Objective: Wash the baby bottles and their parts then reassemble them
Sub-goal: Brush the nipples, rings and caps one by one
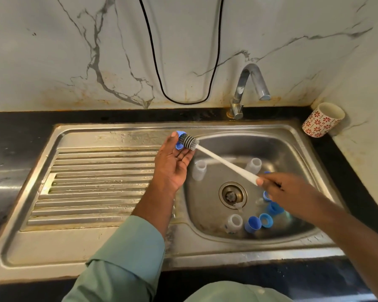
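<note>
The stainless-steel sink basin [292, 149] contains three clear plastic bottle bodies [199, 170], two upright and one lying by the front wall, and at least four blue plastic caps and rings [252, 223] near the right front. The left hand [172, 164] pinches a fifth blue plastic cap [179, 138] at its fingertips above the basin's left edge. The right hand [279, 188] grips the white-handled grey-bristled bottle brush [225, 164]; the bristle head is against that cap.

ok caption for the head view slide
Left hand holds a blue cap while right hand scrubs it with a bottle brush over the sink.
</note>
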Demonstrator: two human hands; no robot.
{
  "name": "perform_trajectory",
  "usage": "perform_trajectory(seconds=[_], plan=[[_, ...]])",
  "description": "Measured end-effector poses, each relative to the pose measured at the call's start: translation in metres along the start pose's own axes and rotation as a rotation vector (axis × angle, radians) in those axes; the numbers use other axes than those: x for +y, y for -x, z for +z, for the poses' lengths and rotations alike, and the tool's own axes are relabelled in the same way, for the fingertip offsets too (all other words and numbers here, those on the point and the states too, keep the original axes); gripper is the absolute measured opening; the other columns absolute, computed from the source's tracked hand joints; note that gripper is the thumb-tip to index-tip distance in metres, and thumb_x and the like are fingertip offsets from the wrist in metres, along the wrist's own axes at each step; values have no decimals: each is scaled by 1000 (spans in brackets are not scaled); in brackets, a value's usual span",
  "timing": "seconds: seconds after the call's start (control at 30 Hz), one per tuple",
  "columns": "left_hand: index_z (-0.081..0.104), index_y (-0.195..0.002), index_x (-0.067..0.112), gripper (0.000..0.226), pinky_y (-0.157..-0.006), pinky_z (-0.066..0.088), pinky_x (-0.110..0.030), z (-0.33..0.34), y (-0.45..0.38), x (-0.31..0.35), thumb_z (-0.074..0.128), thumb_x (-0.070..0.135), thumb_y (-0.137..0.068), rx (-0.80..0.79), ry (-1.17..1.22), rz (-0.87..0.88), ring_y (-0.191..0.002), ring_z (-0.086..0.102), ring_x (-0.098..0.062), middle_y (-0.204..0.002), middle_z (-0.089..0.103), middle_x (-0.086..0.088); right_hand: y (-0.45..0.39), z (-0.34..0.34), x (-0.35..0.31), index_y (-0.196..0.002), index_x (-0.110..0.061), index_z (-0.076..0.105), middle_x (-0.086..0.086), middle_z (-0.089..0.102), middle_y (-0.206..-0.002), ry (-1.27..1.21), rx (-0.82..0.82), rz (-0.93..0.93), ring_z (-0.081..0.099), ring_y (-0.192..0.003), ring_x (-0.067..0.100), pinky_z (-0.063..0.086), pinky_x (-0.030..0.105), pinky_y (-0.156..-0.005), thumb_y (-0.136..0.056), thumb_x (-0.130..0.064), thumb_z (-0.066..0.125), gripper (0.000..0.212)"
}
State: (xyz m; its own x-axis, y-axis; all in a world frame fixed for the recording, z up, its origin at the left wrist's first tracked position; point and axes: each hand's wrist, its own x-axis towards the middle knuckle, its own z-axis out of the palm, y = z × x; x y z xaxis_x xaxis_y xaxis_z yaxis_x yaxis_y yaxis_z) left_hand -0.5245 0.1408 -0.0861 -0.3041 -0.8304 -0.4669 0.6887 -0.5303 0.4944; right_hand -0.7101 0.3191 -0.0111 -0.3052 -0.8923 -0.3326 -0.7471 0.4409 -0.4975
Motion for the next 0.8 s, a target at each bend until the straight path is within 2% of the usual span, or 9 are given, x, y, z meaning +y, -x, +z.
perform_trajectory(seconds=[0.03, 0.1, 0.2, 0.33, 0.43, 0.5, 0.6, 0.7, 0.8], plan=[[54, -132, -1, 65, -71, 61, -33, 0, 0, 1, 75, 24, -75, 8, 15, 4, -85, 74, -27, -117, 67, -25, 1, 4, -1, -87, -33, 64, 4, 65, -73, 20, -38, -6, 56, -58, 13, 43, 21, -54, -100, -36, 46, 23], [51, -136, -2, 72, -73, 61, -33, -4, 2, 1, 77, 24, -74, 25, 35, 2, -91, 72, -27, -127, 62, -26, 4, 6, -6, -82, -40, 58, -2, 61, -67, 6, -85, -29, 52, -52, 4, 41, 14, -48, -100, -34, 47, 22], [53, -135, 0, 65, -81, 61, -36, -8, 3, 0, 75, 24, -78, 35, 10, 12, -97, 71, -29, -125, 64, -26, 1, 6, -2, -80, -33, 61, -2, 59, -66, -123, -32, 12, 48, -45, -1, 38, 10, -43, -100, -33, 48, 23], [48, -139, -1, 79, -78, 62, -35, -7, 0, 6, 77, 26, -71, 15, 37, 29, -93, 71, -27, -121, 63, -26, 4, 16, -4, -90, -29, 66, -2, 58, -63, -96, -124, 3, 48, -46, 0, 40, 12, -45, -100, -36, 47, 22], [52, -134, 1, 63, -85, 59, -39, -8, -2, 6, 75, 25, -80, 52, 9, 5, -99, 69, -30, -119, 64, -26, -1, 14, -6, -86, -24, 66, -2, 57, -62, -220, -76, 36, 45, -43, 0, 41, 17, -45, -100, -35, 48, 25], [52, -133, 2, 57, -84, 60, -39, -7, -6, 10, 73, 22, -85, 68, 19, -4, -106, 66, -32, -122, 63, -25, -5, 19, -6, -90, -23, 66, -2, 59, -66, -77, -49, 0, 47, -49, 2, 43, 18, -50, -101, -37, 45, 28], [52, -135, 4, 65, -74, 62, -35, -8, -13, 16, 77, 23, -79, 90, 12, 22, -105, 69, -32, -125, 63, -26, -9, 25, -13, -101, -21, 64, -4, 60, -76, 107, -17, -80, 54, -63, 7, 52, 28, -63, -101, -39, 42, 28], [56, -125, 7, 46, -79, 61, -39, -6, -16, 17, 74, 23, -85, 122, -62, 26, -99, 72, -31, -117, 67, -26, -11, 20, -17, -109, -27, 60, -9, 60, -90, 202, 94, -55, 59, -80, 13, 54, 39, -75, -102, -45, 35, 31], [58, -126, 5, 46, -76, 62, -37, 0, -16, 16, 73, 23, -87, 153, -72, 23, -95, 72, -29, -116, 67, -21, -4, 19, -26, -116, -23, 56, -2, 63, -94, 304, -18, -77, 63, -83, 18, 55, 40, -78, -104, -42, 28, 35]])
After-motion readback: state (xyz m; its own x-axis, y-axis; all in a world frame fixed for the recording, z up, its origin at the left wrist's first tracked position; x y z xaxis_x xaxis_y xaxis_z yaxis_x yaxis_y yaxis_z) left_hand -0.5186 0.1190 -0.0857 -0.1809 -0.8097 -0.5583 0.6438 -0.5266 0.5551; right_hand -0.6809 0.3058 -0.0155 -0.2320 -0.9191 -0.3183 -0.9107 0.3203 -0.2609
